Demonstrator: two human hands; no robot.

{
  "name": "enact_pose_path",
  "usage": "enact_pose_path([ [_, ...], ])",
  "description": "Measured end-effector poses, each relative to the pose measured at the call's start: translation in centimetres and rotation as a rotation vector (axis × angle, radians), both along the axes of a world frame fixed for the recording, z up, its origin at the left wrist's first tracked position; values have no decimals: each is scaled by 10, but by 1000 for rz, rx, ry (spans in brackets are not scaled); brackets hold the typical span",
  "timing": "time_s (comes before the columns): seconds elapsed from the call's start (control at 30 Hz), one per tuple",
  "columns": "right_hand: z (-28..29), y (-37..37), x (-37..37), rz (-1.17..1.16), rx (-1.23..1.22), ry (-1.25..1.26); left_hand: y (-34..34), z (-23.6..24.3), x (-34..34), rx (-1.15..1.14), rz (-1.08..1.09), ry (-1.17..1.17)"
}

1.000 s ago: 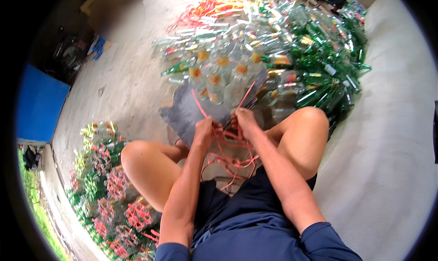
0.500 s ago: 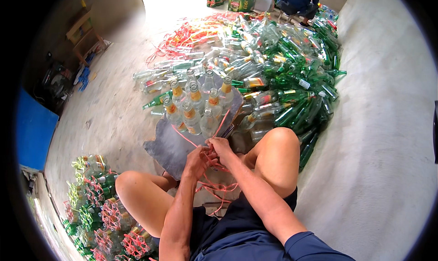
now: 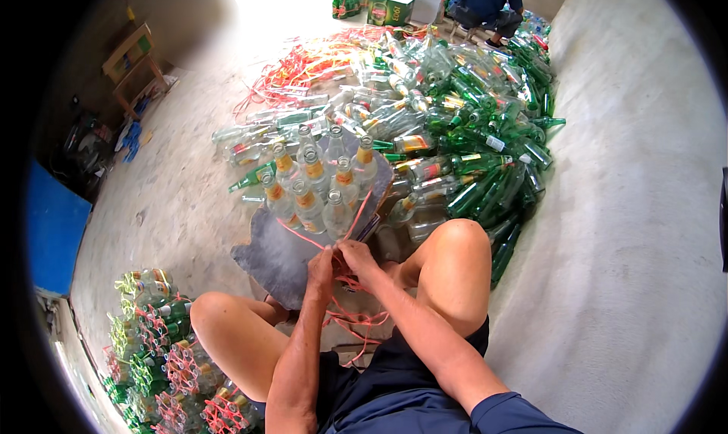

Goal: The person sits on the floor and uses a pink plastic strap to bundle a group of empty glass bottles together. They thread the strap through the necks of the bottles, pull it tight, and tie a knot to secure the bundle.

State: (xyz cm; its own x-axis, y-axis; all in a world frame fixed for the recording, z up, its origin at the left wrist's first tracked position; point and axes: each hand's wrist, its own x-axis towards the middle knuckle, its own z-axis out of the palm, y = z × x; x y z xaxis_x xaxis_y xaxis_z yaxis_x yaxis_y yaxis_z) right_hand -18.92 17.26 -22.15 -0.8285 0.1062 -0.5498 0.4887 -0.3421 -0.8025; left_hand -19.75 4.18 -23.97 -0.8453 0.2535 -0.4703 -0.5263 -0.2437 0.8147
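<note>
I sit on the floor with my knees apart. My left hand point(image 3: 321, 267) and my right hand point(image 3: 356, 258) meet in front of me, both pinching a red plastic string point(image 3: 303, 235). The string runs up and loops around a cluster of several upright clear glass bottles point(image 3: 317, 185) with yellow neck labels. That cluster stands on a grey flat board point(image 3: 274, 253) between my knees. More loose red string point(image 3: 356, 322) lies tangled under my wrists.
A big heap of green and clear bottles point(image 3: 462, 108) lies beyond the board. Tied bottle bundles point(image 3: 163, 350) are stacked at my left. Red strings point(image 3: 303, 62) are strewn on the concrete. A person in blue point(image 3: 485, 2) sits far off beside a cardboard box point(image 3: 390, 9).
My view has tilted up, showing more of the heap and the far person. My hands stayed together on the string, which now leads up around the bottle cluster.
</note>
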Motion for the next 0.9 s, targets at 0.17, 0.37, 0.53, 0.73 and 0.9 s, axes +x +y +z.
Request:
enact_pose_path([
  [0.17,20,-4,14,37,-84,-78,2,3,2,-275,-36,162],
  [0.37,-7,2,15,148,321,74,10,0,-5,-408,-40,443],
  [0.53,-11,10,10,157,564,193,9,-4,-6,-328,-19,370],
  [0.73,-11,17,4,27,459,368,6,3,-10,-560,18,509],
  [0.9,10,9,5,50,301,208,-2,-14,-13,-600,50,512],
])
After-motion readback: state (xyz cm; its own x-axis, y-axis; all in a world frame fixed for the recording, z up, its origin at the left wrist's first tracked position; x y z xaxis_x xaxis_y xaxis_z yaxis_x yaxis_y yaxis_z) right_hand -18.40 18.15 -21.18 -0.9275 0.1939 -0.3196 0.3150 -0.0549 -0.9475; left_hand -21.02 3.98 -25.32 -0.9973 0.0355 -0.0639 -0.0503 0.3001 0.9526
